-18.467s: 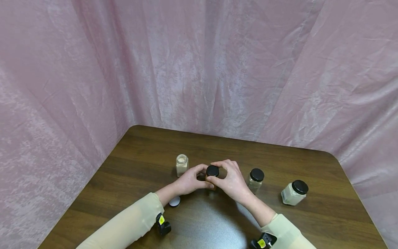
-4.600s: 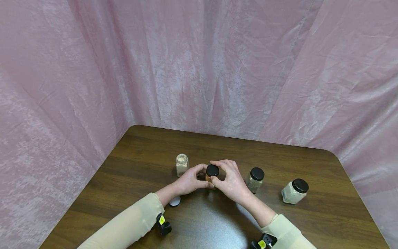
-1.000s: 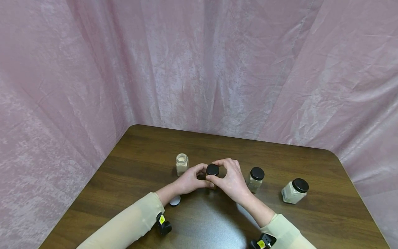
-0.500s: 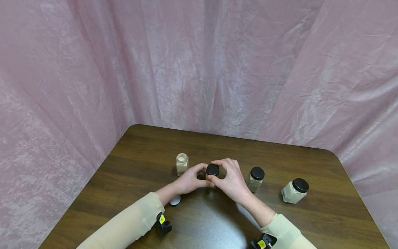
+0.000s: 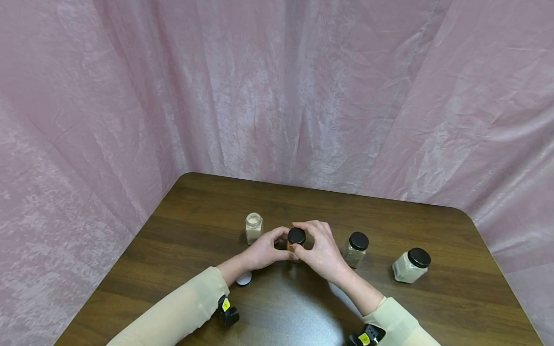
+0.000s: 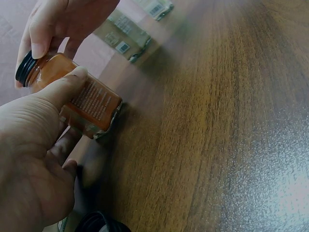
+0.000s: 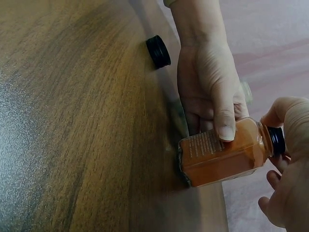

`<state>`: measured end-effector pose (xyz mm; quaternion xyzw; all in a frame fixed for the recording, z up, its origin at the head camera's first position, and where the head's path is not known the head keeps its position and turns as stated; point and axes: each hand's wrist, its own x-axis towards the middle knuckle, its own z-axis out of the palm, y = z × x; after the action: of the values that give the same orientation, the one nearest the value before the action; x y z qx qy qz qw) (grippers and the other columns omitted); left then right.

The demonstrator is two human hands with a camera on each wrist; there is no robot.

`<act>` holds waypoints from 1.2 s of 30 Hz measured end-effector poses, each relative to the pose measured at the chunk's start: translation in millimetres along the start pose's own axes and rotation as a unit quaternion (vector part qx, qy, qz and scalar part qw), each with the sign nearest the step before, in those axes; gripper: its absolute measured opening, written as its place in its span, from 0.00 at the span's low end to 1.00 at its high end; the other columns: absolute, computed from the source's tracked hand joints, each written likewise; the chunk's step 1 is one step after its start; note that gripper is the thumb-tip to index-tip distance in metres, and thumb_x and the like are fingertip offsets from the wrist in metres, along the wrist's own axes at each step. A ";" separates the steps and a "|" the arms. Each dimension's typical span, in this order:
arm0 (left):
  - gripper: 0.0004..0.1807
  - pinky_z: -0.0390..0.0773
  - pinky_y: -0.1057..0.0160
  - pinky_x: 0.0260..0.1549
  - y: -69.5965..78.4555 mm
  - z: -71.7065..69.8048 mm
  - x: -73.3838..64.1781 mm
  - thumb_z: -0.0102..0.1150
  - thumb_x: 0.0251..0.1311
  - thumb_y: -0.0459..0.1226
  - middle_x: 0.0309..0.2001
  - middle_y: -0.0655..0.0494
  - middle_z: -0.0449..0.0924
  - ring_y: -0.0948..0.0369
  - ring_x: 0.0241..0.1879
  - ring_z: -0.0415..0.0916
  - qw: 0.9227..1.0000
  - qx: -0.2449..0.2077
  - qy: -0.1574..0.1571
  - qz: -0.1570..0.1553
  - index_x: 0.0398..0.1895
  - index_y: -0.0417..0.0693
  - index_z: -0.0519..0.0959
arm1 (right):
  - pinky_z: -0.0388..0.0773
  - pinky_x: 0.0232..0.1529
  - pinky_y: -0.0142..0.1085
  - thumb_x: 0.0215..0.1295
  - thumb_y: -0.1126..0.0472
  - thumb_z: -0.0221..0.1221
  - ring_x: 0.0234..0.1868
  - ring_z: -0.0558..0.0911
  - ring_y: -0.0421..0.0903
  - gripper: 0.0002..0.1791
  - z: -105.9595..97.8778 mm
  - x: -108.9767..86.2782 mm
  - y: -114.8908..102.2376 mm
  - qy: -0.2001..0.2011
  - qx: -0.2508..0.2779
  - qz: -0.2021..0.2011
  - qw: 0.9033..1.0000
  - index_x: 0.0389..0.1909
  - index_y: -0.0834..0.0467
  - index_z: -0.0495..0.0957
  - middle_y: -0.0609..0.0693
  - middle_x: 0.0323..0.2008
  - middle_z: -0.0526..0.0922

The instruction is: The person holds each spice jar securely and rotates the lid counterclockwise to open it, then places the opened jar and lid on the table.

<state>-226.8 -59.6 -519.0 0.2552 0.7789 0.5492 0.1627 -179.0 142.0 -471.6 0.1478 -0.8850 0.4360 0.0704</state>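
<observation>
Gripped the orange jar [image 7: 222, 166] upright by its body with the left hand [image 5: 261, 251] and pinched its black lid [image 5: 296, 235] with the right hand [image 5: 321, 251].

Reached in from both lower corners, in pale sleeves [image 5: 177, 305] cut off by the head view's bottom edge. Pressed the left thumb across the printed label [image 7: 202, 146] and curled the other left fingers behind, mostly out of sight. Set the right thumb on the lid's near side and the forefinger on its far side. Held the jar near the middle of the table [image 5: 450, 307], between 1 uncapped jar [image 5: 253, 233] and 2 capped jars [image 5: 408, 270], with a loose lid [image 5: 244, 278] beside the left wrist. Made out the capped jars only blurred, tops cut off, in the left wrist view. Could not read the label's small print.
</observation>
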 end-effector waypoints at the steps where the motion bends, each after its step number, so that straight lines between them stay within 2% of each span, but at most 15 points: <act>1: 0.22 0.75 0.54 0.55 -0.1 0.0 -0.1 0.77 0.57 0.42 0.49 0.64 0.83 0.63 0.53 0.79 1.000 0.000 0.001 0.000 0.54 0.56 0.79 | 0.66 0.60 0.49 0.56 0.59 0.68 0.61 0.67 0.46 0.27 -0.1 0.3 0.1 -0.002 0.001 0.001 1.000 0.60 0.49 0.82 0.42 0.53 0.78; 10: 0.22 0.74 0.52 0.57 -0.3 0.6 0.2 0.77 0.57 0.42 0.49 0.64 0.82 0.62 0.54 0.78 1.000 0.002 0.005 -0.002 0.53 0.57 0.79 | 0.66 0.60 0.52 0.53 0.62 0.67 0.63 0.66 0.47 0.29 -1.7 0.8 0.2 -0.009 0.015 -0.009 1.000 0.61 0.53 0.81 0.43 0.54 0.78; 16: 0.22 0.74 0.46 0.57 -0.7 2.1 0.0 0.76 0.57 0.38 0.49 0.62 0.82 0.57 0.55 0.78 1.000 0.000 0.012 -0.005 0.53 0.55 0.79 | 0.66 0.60 0.50 0.54 0.62 0.68 0.62 0.67 0.46 0.29 -2.2 1.7 0.3 -0.011 0.015 -0.007 1.000 0.60 0.48 0.81 0.41 0.53 0.78; 19: 0.21 0.73 0.43 0.58 4.8 1.7 -1.4 0.76 0.57 0.36 0.49 0.61 0.82 0.54 0.56 0.78 1.000 -0.006 0.010 -0.008 0.53 0.53 0.79 | 0.66 0.60 0.50 0.54 0.62 0.68 0.62 0.67 0.46 0.29 -1.9 2.2 1.1 -0.012 0.014 -0.009 1.000 0.60 0.48 0.82 0.40 0.53 0.78; 27: 0.19 0.73 0.41 0.57 34.3 -1.2 -12.3 0.75 0.58 0.35 0.48 0.59 0.83 0.52 0.55 0.78 1.000 -0.017 0.005 0.000 0.51 0.50 0.79 | 0.65 0.61 0.50 0.53 0.62 0.68 0.62 0.67 0.46 0.29 -2.3 2.9 1.2 -0.015 0.016 -0.005 1.000 0.60 0.49 0.82 0.40 0.52 0.78; 31: 0.19 0.73 0.41 0.57 35.6 -1.1 -13.4 0.74 0.58 0.35 0.48 0.59 0.83 0.52 0.55 0.79 1.000 -0.014 0.007 0.000 0.51 0.49 0.79 | 0.65 0.61 0.49 0.54 0.62 0.68 0.62 0.67 0.46 0.29 -2.6 3.1 0.7 -0.017 0.016 -0.003 1.000 0.60 0.49 0.81 0.40 0.53 0.78; 36: 0.20 0.72 0.42 0.58 30.6 -1.1 -10.7 0.75 0.58 0.35 0.48 0.59 0.83 0.52 0.56 0.78 1.000 -0.013 0.004 -0.004 0.52 0.50 0.79 | 0.65 0.62 0.52 0.54 0.61 0.67 0.64 0.66 0.46 0.31 -2.9 2.6 0.2 -0.022 0.018 0.003 1.000 0.63 0.49 0.79 0.41 0.56 0.77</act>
<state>-211.9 -58.4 -490.2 0.2474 0.7734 0.5598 0.1650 -181.5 143.9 -469.3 0.1560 -0.8785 0.4491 0.0469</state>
